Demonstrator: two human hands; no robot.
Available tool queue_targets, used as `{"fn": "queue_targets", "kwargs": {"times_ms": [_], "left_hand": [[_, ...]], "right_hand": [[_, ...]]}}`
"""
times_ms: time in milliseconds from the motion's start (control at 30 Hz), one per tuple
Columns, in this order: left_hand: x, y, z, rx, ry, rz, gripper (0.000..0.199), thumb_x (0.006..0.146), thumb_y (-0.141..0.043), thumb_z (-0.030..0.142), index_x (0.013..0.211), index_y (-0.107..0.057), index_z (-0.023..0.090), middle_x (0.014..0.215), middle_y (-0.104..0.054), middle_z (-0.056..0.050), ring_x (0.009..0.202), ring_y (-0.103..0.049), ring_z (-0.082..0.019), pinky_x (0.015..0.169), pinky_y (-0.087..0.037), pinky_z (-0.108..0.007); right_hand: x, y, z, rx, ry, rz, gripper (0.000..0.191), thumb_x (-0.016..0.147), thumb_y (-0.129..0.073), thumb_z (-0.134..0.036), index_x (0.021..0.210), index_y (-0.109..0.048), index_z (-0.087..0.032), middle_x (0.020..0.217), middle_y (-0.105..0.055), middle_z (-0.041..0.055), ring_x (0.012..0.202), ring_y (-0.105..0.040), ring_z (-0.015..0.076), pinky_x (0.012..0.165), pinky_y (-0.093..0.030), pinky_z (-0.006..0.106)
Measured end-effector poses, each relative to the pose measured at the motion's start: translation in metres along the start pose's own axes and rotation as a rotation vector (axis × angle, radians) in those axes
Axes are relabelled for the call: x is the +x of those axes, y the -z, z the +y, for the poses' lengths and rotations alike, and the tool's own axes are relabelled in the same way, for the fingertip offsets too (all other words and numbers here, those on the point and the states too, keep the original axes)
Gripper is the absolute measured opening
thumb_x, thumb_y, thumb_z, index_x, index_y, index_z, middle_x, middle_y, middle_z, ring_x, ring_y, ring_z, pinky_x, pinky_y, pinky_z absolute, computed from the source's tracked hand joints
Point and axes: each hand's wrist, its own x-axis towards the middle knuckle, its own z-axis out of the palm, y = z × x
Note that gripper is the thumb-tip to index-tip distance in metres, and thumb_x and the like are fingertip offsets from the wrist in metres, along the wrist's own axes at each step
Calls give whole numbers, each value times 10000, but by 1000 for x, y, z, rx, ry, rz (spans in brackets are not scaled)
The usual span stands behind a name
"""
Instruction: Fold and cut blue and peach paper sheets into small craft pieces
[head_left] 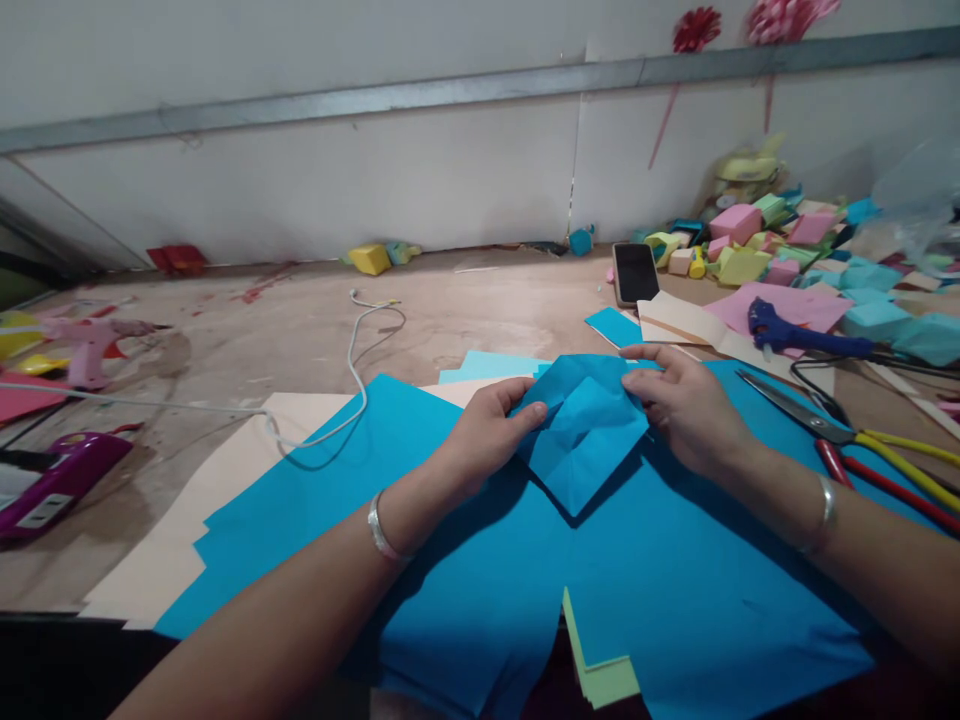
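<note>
Blue sheets (472, 600) are lying nearest; left hand (486, 430) and right hand (686, 405) are pinching folded paper (589, 440); any uneven pull is risking tears.

head-worn view, facing forward and down, table (465, 320) near (wall (300, 190) beyond)

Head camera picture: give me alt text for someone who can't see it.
A person's left hand and right hand hold a folded blue paper above larger blue sheets on a table. Scissors, a blue glue gun and a pile of paper shapes lie to the right.
</note>
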Motion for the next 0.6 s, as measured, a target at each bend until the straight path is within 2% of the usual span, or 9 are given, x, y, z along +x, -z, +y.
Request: {"fn": "queue_targets", "kwargs": {"times_ms": [100,200,333,400,500,600], "left_hand": [[0,-1,1,13,-24,-22,307,825,-699,338,1071,-684,154,1033,-712,-93,957,-648,-224,842,-533,-369],[-1,1,4,41,-47,-24,290,841,-676,326,1078,-687,159,1043,-716,-89,939,-653,-218,832,-534,-365],[0,3,5,224,-103,-13,249,866,-626,290,1075,-693,173,1067,-712,-91,1005,-644,-243,876,-517,-384],[0,4,4,367,-147,21,311,872,-603,267,1167,-655,185,1090,-699,-98,1020,-631,-248,873,-508,-389],[-1,5,5,662,-344,118,450,859,-565,173,1306,-563,226,1200,-638,-107,1083,-576,-248,897,-476,-408],[-4,6,9,997,-629,105,459,786,-511,32,1150,-663,267,1283,-556,-86,1193,-466,-267,993,-390,-461]], "right_hand": [[0,1,0,113,-77,-68,630,752,-669,-338,1345,-483,-235,629,-510,-49,513,-474,144,481,-398,287],[1,3,2,106,-4,-84,611,760,-674,-346,1349,-544,-249,648,-499,-47,534,-458,131,494,-390,280],[2,7,2,-203,258,-33,489,761,-715,-375,1231,-660,-252,888,-638,24,742,-564,175,596,-449,300],[3,8,0,-403,309,-37,415,774,-700,-368,1171,-695,-245,943,-680,42,775,-589,202,632,-473,326],[4,8,-1,-581,325,-45,343,793,-660,-340,1114,-726,-239,892,-713,43,704,-600,210,623,-485,354],[6,9,2,-623,349,-58,331,809,-634,-310,1121,-733,-260,1032,-731,45,824,-647,245,713,-514,390]]}}
